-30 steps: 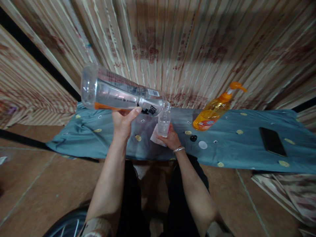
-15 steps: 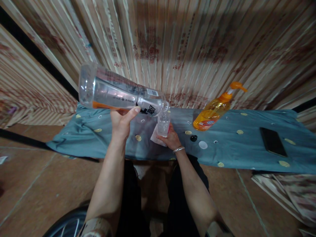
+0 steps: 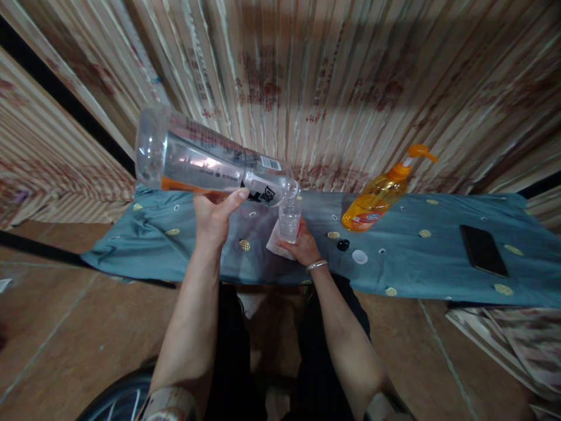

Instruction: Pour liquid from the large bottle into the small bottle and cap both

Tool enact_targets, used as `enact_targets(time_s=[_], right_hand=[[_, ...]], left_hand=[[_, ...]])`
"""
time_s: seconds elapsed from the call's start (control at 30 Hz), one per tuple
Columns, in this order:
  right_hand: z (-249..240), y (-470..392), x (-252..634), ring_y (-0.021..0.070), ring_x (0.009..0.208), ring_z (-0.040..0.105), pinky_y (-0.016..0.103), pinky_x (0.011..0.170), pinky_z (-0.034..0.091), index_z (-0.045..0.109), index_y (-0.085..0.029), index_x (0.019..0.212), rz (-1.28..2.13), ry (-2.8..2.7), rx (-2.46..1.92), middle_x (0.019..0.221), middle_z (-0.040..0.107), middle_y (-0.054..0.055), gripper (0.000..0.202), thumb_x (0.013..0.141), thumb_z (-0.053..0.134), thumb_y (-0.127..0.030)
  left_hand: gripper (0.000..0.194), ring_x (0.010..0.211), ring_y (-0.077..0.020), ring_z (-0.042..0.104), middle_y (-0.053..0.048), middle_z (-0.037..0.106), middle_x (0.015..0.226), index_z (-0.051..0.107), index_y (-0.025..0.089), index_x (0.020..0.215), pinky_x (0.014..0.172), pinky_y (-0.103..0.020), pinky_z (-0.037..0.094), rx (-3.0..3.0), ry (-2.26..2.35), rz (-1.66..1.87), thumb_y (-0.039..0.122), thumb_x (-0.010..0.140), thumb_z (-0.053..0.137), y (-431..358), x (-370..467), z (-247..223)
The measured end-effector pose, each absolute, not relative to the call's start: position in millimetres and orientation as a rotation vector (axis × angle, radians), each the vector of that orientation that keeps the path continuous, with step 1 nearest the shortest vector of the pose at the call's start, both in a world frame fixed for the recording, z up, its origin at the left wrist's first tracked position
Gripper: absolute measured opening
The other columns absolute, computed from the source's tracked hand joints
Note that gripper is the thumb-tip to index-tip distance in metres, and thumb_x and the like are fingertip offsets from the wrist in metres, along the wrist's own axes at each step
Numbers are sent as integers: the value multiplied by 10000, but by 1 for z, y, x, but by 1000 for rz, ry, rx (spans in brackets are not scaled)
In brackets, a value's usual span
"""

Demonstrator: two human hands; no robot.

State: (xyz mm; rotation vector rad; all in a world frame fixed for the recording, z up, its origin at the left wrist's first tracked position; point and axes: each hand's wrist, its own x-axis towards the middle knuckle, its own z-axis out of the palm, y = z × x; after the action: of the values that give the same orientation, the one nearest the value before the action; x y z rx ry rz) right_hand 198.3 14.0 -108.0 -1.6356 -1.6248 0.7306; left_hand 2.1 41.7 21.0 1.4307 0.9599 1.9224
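Observation:
My left hand (image 3: 214, 216) is closed around a large clear plastic bottle (image 3: 201, 158) with a printed label and an orange strip along its underside. The bottle lies tilted, base up to the left, its mouth at the top of a small clear bottle (image 3: 289, 219). My right hand (image 3: 304, 245), with a silver bangle at the wrist, grips that small bottle, which stands upright over a folded pale cloth or tissue (image 3: 276, 242). Whether liquid is flowing between the two mouths I cannot tell.
On the teal-covered bench (image 3: 416, 257) stand a pump bottle of orange liquid (image 3: 372, 202), a small black cap (image 3: 343, 245), a white disc (image 3: 360, 256) and a black phone (image 3: 483, 250). A striped curtain (image 3: 307, 76) hangs behind. Part of a wheel (image 3: 118, 397) shows at lower left.
The base of the large bottle has risen slightly and shifted a little left, so it tilts more. Its mouth stays at the small bottle, and my right hand keeps its hold.

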Motion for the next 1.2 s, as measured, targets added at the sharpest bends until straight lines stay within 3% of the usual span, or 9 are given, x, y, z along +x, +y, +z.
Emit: enact_targets(time_s=[0.3,0.5,0.7,0.87,1.2], right_hand=[[-110,14,198,320,1181,648,442,1010,519,298,-179,1484,695,-1622,-1621,1323,642,147,1005,659,838,-378],[-109,15,198,333,1210,627,445,1032,504,277,-115,1484,710,-1627,-1645,1333,625,185,1032,659,838,-378],[-112,15,198,331,1198,636,454,1019,514,262,-157,1494,688,-1632,-1624,1331,633,161,1039,659,836,-382],[-113,16,199,323,1206,631,428,1025,511,262,-99,1485,707,-1638,-1608,1310,637,190,1042,665,829,-402],[-113,16,197,319,1210,629,439,1030,511,252,-123,1496,700,-1638,-1610,1323,638,166,1043,668,829,-386]], left_hand=[[455,802,-198,688,-8,689,815,651,198,908,798,-338,573,1453,947,1915,443,568,827,41,2,22],[402,812,-197,683,-6,682,808,634,204,892,807,-347,567,1475,956,1898,414,595,806,41,1,23],[385,807,-195,679,-5,679,810,630,209,880,794,-343,568,1492,938,1903,404,598,805,41,1,23],[390,796,-186,676,2,676,785,623,204,854,796,-333,565,1492,945,1891,418,589,812,42,0,22],[402,803,-204,681,-14,676,799,630,202,891,808,-362,572,1527,1042,1871,458,620,779,40,2,25]])
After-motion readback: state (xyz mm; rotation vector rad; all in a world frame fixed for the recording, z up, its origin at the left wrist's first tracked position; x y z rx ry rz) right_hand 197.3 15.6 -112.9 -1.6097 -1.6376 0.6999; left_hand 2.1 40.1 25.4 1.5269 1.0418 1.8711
